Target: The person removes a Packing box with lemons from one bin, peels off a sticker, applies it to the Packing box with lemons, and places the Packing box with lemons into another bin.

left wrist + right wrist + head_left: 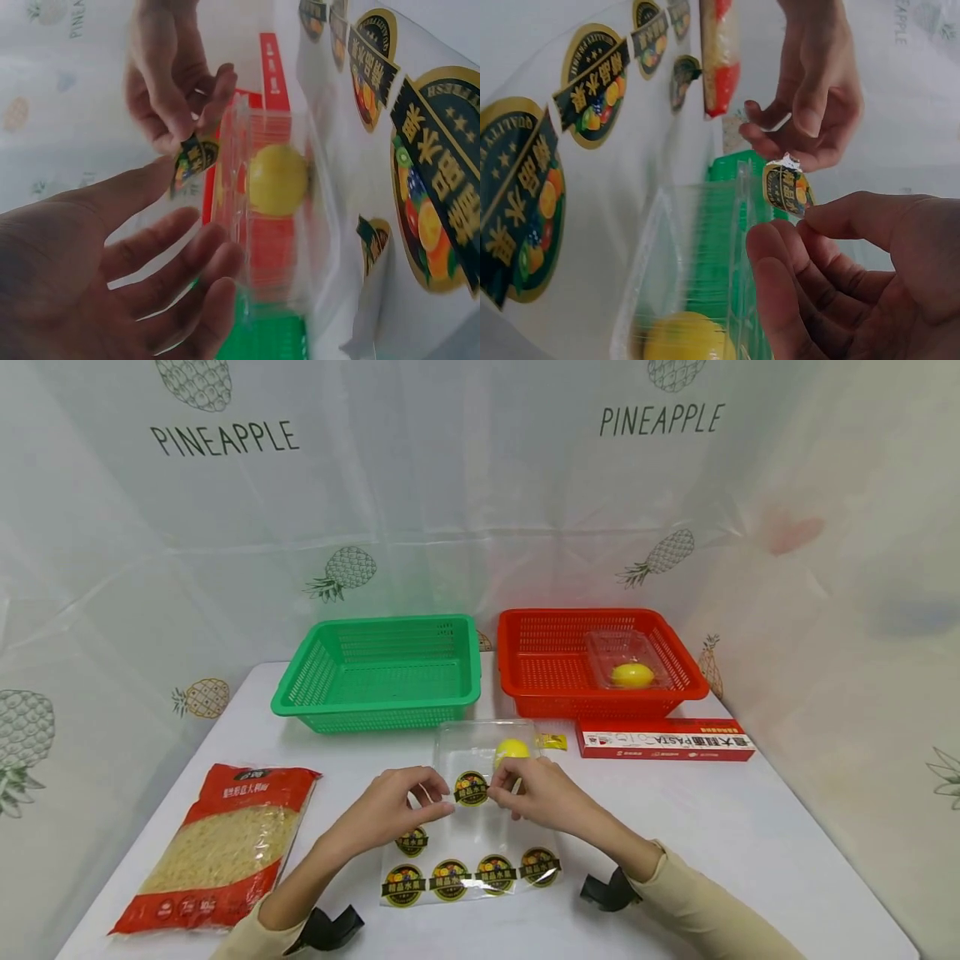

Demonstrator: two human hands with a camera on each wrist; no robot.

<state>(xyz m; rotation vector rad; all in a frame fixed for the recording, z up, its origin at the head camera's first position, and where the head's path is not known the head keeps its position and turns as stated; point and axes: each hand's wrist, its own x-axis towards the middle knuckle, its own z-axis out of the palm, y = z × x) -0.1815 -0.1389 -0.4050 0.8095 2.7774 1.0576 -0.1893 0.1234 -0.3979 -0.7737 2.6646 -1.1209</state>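
A round black-and-gold fruit sticker (471, 788) is pinched at its right edge between thumb and index finger of my right hand (542, 793). My left hand (401, 806) is at the sticker's other side, thumb and fingers spread apart; in the left wrist view its thumb tip lies close to the sticker's edge. Just beyond the hands stands a clear plastic box (468, 737) with a yellow lemon (512, 750) inside, partly hidden by the right hand. Beneath and in front of the hands lies a sticker sheet (465, 837) with several more stickers along its near and left edges.
Behind the box stand a green basket (378, 717) and a red basket (600, 703), which holds another clear box (626, 647) with a lemon (632, 675). A red pasta carton (666, 740) lies at right, a small yellow packet (553, 742) beside it. A pasta bag (221, 847) lies left.
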